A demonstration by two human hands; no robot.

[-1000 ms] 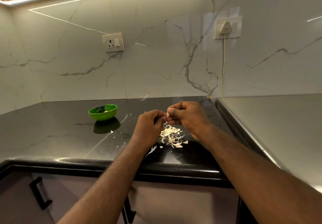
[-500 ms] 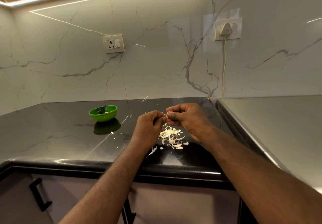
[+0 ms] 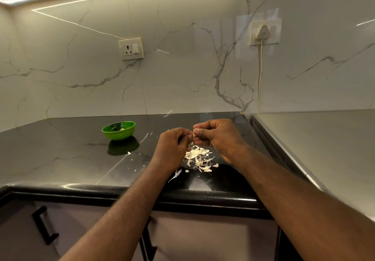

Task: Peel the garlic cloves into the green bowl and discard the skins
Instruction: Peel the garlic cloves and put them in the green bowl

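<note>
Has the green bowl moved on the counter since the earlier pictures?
No. The bowl keeps its place, below and just left of the empty wall socket.

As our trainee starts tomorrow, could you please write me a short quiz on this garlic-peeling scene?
1. Fill in: the left hand and the right hand both pinch one small ____.
2. True or false: the bowl stands to the left of both hands.
3. Where does the pile of skins lie? A) in the bowl B) on the counter beneath the hands C) on the floor

Key: 1 clove; 2 true; 3 B.
</note>
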